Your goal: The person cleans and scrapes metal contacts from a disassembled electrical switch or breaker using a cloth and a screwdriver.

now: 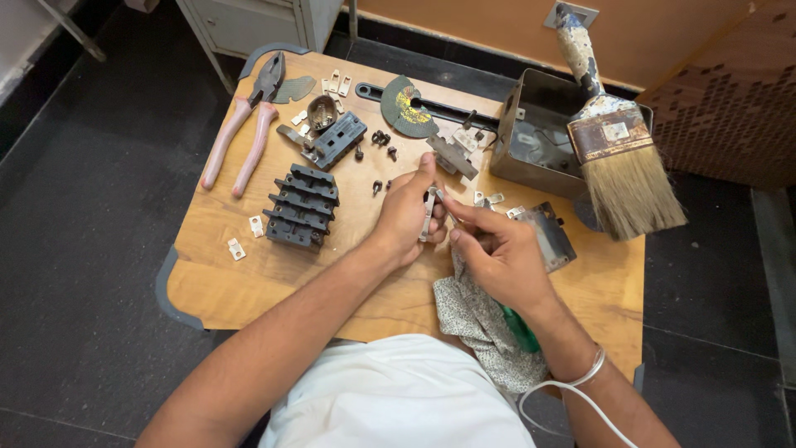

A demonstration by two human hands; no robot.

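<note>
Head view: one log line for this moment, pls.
left hand: holds small metal part | right hand: thin tool tip on part, patterned cloth beneath | nearby: pliers, black terminal block, paintbrush

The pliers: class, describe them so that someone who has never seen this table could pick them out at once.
Start at the wooden table and go to its far left corner. There the pliers lie alone, dark steel jaws pointing away from the person. Their two long pink handles set them apart from the dark switch blocks beside them.
</note>
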